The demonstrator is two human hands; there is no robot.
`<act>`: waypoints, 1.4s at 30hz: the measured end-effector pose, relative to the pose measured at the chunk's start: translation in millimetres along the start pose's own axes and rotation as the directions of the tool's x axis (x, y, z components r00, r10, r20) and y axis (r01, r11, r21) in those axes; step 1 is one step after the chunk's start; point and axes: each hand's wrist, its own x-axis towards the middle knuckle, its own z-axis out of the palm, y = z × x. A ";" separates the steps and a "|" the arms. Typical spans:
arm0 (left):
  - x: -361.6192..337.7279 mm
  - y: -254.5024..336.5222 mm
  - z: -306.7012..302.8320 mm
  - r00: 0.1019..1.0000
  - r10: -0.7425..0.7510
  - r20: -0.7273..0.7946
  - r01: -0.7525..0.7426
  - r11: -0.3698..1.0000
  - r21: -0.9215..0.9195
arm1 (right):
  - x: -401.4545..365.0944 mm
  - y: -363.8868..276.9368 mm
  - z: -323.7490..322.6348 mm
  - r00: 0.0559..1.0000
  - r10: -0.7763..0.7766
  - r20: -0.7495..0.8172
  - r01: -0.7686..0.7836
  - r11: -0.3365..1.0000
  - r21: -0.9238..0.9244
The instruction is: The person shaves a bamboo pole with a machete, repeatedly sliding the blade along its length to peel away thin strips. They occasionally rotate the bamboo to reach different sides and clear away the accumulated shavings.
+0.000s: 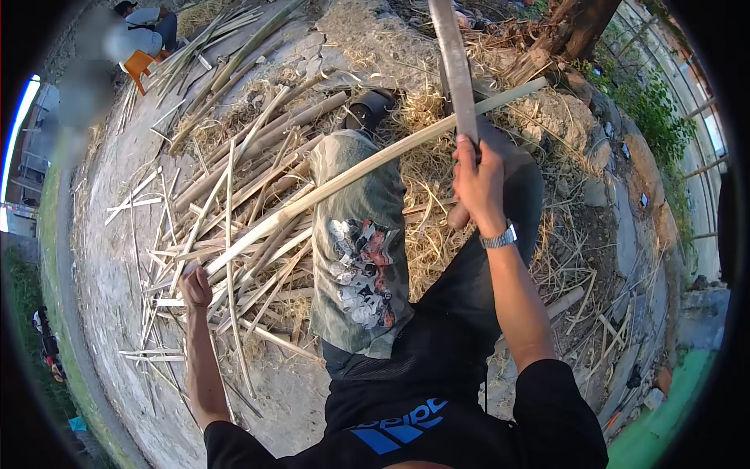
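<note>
My left hand (195, 288) is closed around the near end of a long split bamboo strip (344, 180). The strip slants up to the right across a patterned cloth (359, 266) draped over my leg. My right hand (478, 184) grips the wooden handle of a machete (453, 59), whose long flat blade points away from me. The blade crosses over the strip near its far end in this view. A metal-banded watch (500, 237) is on my right wrist.
Bamboo strips and poles (266, 148) lie piled at the left, with shavings (426, 227) around my feet. A tree trunk (582, 27) rises at the far right. At the far left, a person (144, 31) sits by an orange chair (139, 69).
</note>
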 end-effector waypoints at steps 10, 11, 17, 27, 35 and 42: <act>11.5 34.6 -17.7 0.983 -0.061 0.174 0.079 0.992 -0.099 | -28.3 -10.6 -1.7 0.943 -0.281 0.180 0.322 0.909 -0.264; 12.5 28.8 -23.3 0.983 -0.051 0.175 0.064 0.996 -0.065 | -2.4 4.5 -18.4 0.963 -0.252 0.093 0.267 0.938 -0.219; 27.5 28.5 -32.1 0.966 -0.075 0.247 0.079 0.997 -0.008 | 4.8 -3.3 -14.6 0.990 0.136 -0.025 -0.130 0.979 0.155; 10.8 22.8 -59.5 0.941 0.321 -0.106 -0.270 0.902 0.336 | -49.5 -9.3 -19.6 0.944 -0.059 0.326 0.136 0.966 -0.219; 9.7 5.7 -63.5 0.911 0.364 -0.196 -0.244 0.856 0.456 | 37.6 12.6 -59.4 0.970 0.242 0.035 -0.243 0.969 0.049; 18.8 7.3 -75.5 0.923 0.362 -0.129 -0.261 0.837 0.481 | -93.8 -23.4 24.5 0.810 -0.044 0.584 0.142 0.982 -0.123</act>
